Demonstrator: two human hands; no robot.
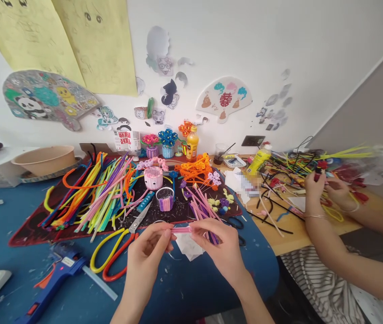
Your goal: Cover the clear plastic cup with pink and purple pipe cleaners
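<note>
Between my two hands a short pink pipe cleaner [181, 230] is stretched level above the blue table. My left hand [148, 252] pinches its left end with thumb and forefinger. The right end is gripped by my right hand [216, 245] in the same way. A crumpled white paper [189, 247] lies below. Just past my hands stand a small purple pot [165, 200] and a pink pot with eyes [153, 178]. Scissors [120, 243] with yellow and red handles rest open left of my left hand. Pink and purple pipe cleaners [203, 204] lie behind my right hand.
A blue glue gun [65, 265] lies at left, below bundles of colourful pipe cleaners [107, 193]. An orange juice bottle [192, 144] and flower pots [167, 144] stand by the wall. At right, another person's hands [316, 189] work over a cluttered wooden table [279, 236].
</note>
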